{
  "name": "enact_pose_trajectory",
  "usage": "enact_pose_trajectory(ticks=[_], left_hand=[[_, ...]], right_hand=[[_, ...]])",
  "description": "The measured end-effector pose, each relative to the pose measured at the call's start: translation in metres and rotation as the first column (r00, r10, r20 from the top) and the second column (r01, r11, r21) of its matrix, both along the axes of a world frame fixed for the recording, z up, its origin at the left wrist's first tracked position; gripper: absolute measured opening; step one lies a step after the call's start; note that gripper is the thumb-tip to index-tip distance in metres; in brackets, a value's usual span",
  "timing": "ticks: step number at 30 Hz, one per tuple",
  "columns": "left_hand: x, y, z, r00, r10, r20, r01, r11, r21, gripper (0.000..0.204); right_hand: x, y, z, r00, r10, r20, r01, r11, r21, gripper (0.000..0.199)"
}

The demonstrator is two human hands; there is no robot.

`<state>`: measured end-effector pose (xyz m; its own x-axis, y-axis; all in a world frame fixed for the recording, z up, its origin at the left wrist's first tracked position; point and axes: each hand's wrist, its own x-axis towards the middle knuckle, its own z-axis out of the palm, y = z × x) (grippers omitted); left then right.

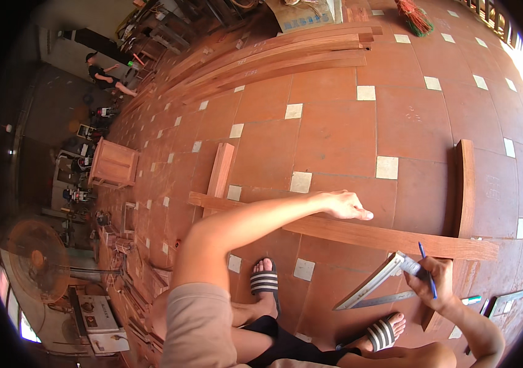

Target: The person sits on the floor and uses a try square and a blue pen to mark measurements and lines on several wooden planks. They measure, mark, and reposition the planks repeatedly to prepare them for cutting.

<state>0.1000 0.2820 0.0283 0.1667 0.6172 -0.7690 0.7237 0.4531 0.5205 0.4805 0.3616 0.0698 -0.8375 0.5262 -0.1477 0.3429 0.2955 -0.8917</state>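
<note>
A long reddish-brown wooden board (390,236) lies crosswise before me on two shorter wooden pieces, one at the left (218,175) and one at the right (465,184). My left hand (342,205) is over the board's far edge, fingers curled, thumb side toward the right; whether anything is inside it is hidden. Closed in my right hand (436,283), near the board's right end, are a blue pen (423,250) and an angle square (372,283) with a pale arm and thin metal blade. The square points down-left, between my sandalled feet and the board.
Long boards (273,56) lie across the tiled floor at the far side, near a reddish broom (415,17). A green marker (472,300) and a flat grey tool (508,298) are at right. Left are a wooden cabinet (114,164), a fan (37,257) and a seated person (103,75).
</note>
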Motion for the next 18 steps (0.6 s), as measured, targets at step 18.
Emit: enact_pose_trajectory(ticks=[18], left_hand=[[0.112,0.077,-0.056,0.988,0.126,0.090,-0.128,0.992,0.016,0.077]], right_hand=[[0.108,-0.053,-0.075,0.921,-0.383,-0.073,0.355,0.901,-0.249,0.022]])
